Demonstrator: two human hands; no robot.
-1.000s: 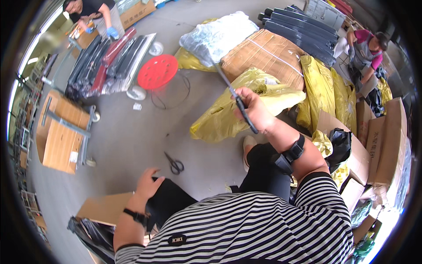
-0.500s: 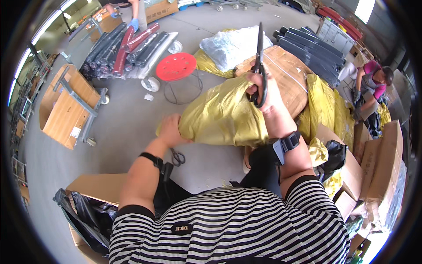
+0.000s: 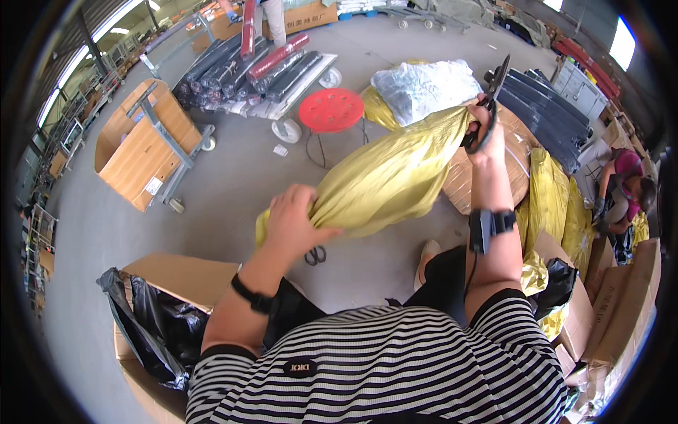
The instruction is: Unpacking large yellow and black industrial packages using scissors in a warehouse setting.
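Observation:
A crumpled yellow plastic sack stretches in the air between my hands, its right end higher than its left. My left hand grips the gathered lower end, with a bit of sack sticking out on its far side. In my right hand are black-handled scissors, blades pointing up, and the sack's upper end bunches against the same fingers. A second pair of scissors lies low behind my left hand, partly hidden.
An open carton lined with black plastic stands at my left. A red round stool, a cart of wrapped rolls and a wooden-sided trolley stand beyond. At right are yellow sacks, cartons and a crouching person.
My hands have drawn apart and the sack is pulled longer and slimmer, slanting up to the right. The whole view has shifted, so the surroundings sit farther right.

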